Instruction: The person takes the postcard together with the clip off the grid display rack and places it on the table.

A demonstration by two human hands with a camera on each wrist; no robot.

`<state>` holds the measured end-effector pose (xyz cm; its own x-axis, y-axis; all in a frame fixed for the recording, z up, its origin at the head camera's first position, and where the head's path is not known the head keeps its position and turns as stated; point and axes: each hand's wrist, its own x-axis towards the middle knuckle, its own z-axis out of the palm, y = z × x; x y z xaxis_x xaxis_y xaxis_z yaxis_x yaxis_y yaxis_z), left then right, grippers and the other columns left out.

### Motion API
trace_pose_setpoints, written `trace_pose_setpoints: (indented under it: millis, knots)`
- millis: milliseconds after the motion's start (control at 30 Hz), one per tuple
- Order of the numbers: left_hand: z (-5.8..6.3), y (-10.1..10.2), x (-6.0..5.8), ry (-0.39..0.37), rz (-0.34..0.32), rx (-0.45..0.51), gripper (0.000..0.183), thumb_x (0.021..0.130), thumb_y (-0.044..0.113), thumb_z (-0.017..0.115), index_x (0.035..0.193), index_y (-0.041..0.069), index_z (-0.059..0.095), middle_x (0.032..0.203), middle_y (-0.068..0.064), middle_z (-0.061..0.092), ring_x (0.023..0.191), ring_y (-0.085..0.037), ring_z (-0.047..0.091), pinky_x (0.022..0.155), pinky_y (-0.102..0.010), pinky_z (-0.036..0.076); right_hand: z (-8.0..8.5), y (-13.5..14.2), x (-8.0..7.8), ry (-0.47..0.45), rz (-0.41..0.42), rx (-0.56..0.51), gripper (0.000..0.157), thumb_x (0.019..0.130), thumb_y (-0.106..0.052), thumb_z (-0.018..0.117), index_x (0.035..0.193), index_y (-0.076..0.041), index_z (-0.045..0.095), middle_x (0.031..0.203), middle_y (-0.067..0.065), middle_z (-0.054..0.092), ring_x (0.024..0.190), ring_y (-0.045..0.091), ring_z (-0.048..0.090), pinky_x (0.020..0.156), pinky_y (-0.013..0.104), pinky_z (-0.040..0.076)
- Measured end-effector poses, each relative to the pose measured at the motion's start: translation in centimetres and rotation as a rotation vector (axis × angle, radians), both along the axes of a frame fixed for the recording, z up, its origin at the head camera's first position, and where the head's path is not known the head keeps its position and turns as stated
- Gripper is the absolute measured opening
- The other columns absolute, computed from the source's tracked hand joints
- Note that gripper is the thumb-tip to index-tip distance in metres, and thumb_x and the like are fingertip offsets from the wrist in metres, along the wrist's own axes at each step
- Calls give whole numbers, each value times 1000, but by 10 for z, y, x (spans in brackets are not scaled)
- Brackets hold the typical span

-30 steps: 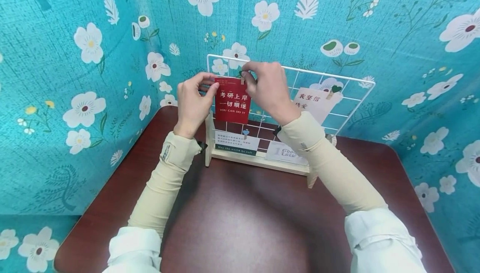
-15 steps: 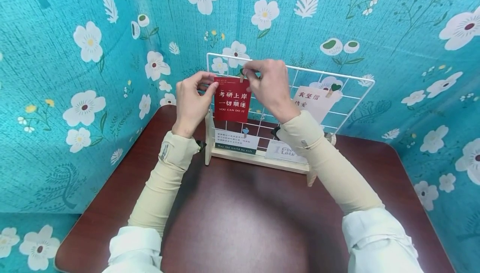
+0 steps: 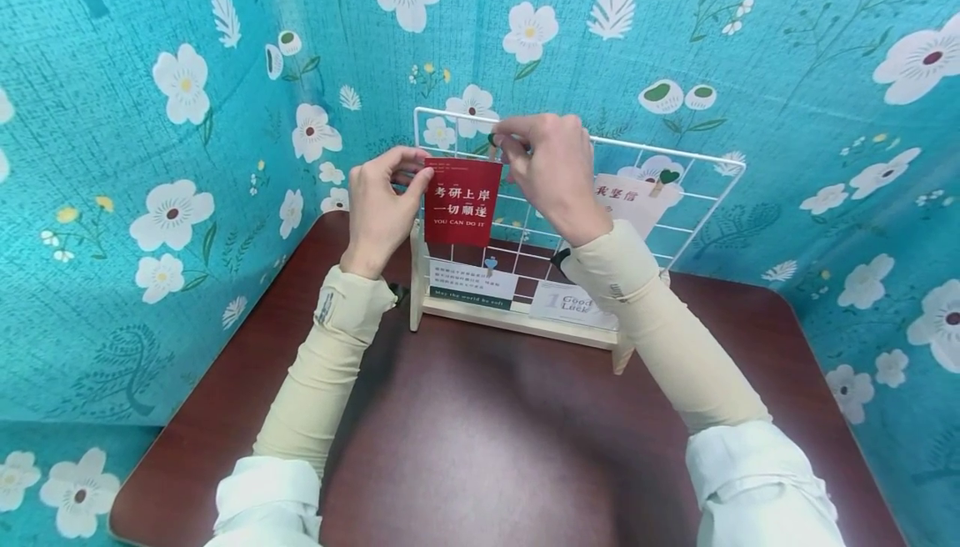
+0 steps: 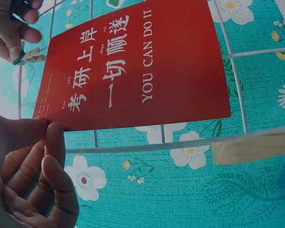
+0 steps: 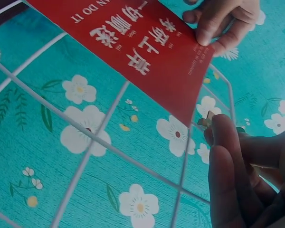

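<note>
Red crd (image 3: 462, 201): "YOU CAN DO IT"; wht crd (image 3: 573, 303): "Good Luck".

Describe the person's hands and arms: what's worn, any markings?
Left hand and right hand: bare, no gloves. Fitted beige sleeves, with small dark markings near their wrist ends. Rolled-up whitish sleeves above those. Small black pieces at the wrist ends too; can't tell what they are.
</note>
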<state>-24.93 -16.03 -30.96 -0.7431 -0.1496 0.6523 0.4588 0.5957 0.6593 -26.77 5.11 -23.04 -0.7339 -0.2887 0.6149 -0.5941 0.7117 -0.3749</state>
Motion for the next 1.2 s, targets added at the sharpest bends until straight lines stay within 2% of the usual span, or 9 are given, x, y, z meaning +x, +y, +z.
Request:
trace_pose_setpoints:
  millis: [167, 333, 400, 567, 633, 833, 933, 1033, 1200]
  knots:
    - [-9, 5, 3, -21, -24, 4, 25, 98, 23, 74, 116, 6, 77, 105, -14, 80, 84, -24, 76, 78, -36, 61, 0, 12, 7, 8, 38, -41, 21, 103, -12, 63, 110, -10, 83, 88, 13, 82, 66, 23, 79, 49, 16, 43]
    - [-17, 8, 13, -57, -65, 30, 25, 98, 23, 75, 116, 7, 77, 104, -13, 80, 84, -24, 74, 75, -31, 57, -2, 32, 18, 34, 76, -64, 21, 104, -10, 61, 109, -6, 81, 88, 13, 82, 65, 22, 78, 62, 24, 60]
    - [-20, 8, 18, -76, -78, 35, 25, 97, 23, 75, 117, 7, 76, 104, -13, 79, 83, -23, 73, 75, -30, 56, -6, 43, 23, 42, 98, -88, 21, 104, -8, 60, 107, -3, 80, 88, 14, 81, 64, 24, 78, 63, 20, 59]
    - [-34, 5, 29, -138, -89, 20, 25, 97, 23, 75, 117, 8, 77, 100, -12, 80, 80, -21, 72, 74, -25, 54, -21, 78, 35, 55, 125, -149, 17, 102, 0, 60, 102, 4, 77, 85, 19, 80, 59, 31, 76, 58, 3, 48]
    - [-42, 1, 32, -168, -91, 13, 25, 97, 23, 76, 117, 8, 77, 97, -12, 80, 78, -21, 72, 72, -20, 53, -27, 93, 41, 56, 106, -158, 15, 101, 0, 62, 102, 5, 76, 85, 20, 80, 59, 29, 76, 59, 2, 48]
    - [-82, -10, 41, -265, -88, 23, 26, 96, 20, 77, 117, 5, 76, 96, -15, 79, 76, -26, 76, 69, -9, 53, -43, 135, 59, 40, 8, -201, 16, 100, -3, 66, 108, 3, 78, 95, 19, 81, 65, -17, 65, 65, 2, 49]
    - [-103, -14, 45, -322, -75, 35, 27, 96, 18, 77, 118, 3, 76, 97, -17, 79, 77, -30, 77, 69, -8, 54, -52, 153, 69, 82, -31, -211, 17, 99, -2, 66, 110, 4, 77, 96, 21, 80, 71, -28, 58, 65, 0, 47]
    - [-121, -17, 47, -385, -67, 26, 27, 95, 16, 78, 118, 3, 75, 99, -18, 80, 78, -31, 78, 70, -13, 58, -64, 172, 78, 112, -85, -216, 17, 99, -4, 67, 110, 3, 78, 95, 21, 80, 75, -29, 58, 68, -1, 45]
    - [-138, -20, 46, -473, -82, -11, 26, 95, 13, 77, 118, 3, 75, 102, -19, 79, 81, -30, 79, 77, -37, 65, -91, 212, 84, 57, -196, -244, 20, 100, -6, 67, 113, 4, 77, 98, 25, 79, 75, -28, 58, 72, -2, 46]
